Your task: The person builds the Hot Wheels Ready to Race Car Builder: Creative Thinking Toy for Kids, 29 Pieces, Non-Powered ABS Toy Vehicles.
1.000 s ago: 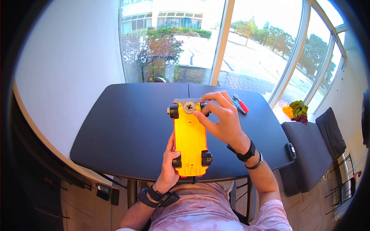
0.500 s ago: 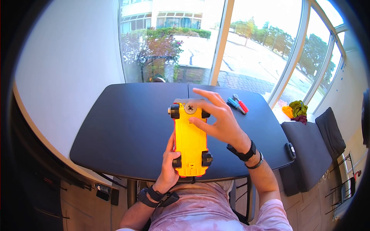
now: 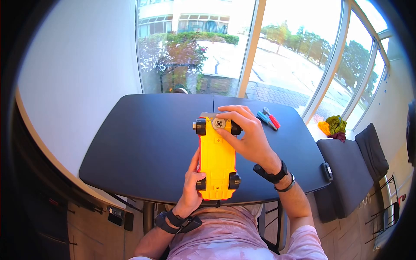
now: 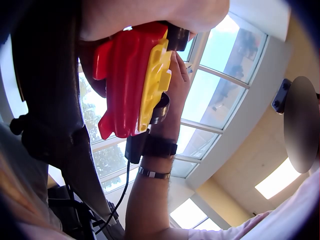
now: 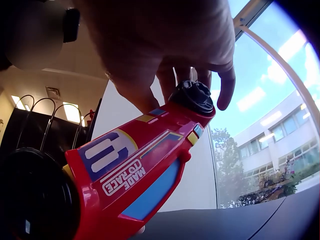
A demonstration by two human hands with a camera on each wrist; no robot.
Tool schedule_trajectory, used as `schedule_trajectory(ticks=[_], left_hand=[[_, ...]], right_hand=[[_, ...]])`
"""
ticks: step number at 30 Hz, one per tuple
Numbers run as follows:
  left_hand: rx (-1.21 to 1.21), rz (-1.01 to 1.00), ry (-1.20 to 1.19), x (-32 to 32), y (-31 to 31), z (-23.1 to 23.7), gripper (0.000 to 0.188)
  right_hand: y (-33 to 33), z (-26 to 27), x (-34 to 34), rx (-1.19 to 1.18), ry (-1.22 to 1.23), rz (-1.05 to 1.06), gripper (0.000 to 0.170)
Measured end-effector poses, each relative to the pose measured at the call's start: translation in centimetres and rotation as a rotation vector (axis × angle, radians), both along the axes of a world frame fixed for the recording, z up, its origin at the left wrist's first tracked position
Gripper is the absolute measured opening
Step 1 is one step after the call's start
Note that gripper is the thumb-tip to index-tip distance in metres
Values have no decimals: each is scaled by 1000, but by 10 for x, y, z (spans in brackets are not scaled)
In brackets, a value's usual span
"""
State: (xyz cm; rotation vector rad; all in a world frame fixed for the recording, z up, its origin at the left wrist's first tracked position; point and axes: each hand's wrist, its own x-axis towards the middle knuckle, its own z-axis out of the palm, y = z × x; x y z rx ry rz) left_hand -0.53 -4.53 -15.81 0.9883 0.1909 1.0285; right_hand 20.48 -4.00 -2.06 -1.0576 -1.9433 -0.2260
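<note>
A red toy race car (image 3: 218, 164) is held up over the near half of the table, its yellow underside facing me and its black wheels at the corners. My left hand (image 3: 190, 190) grips its near end, thumb by a rear wheel. At the far end, a round grey disc (image 3: 219, 123) with a dark centre sits on the underside. My right hand (image 3: 252, 136) pinches that disc by its rim, thumb on the near side and index finger on the far side. The right wrist view shows the red side with "MADE TO RACE" lettering (image 5: 124, 179) below the right hand.
On the dark folding table (image 3: 130, 143), a toy tool with a blue handle (image 3: 265, 119) and one with a red handle (image 3: 273, 120) lie at the far right. A small black case (image 3: 326, 170) sits at the right edge. Cloths (image 3: 334, 125) are piled beyond a grey seat (image 3: 346, 173).
My right hand came off the disc with its fingers spread, then closed around its rim again. The car shifted slightly right, still in my left hand.
</note>
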Motion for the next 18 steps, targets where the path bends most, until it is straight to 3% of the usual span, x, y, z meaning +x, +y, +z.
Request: schedule_trajectory(ticks=[10, 18], left_hand=[[13, -18, 10, -2, 0, 0, 92], [19, -31, 15, -3, 1, 0, 94]], right_hand=[[-6, 1, -9, -74, 174, -19, 30], [-1, -2, -6, -73, 170, 37, 28]])
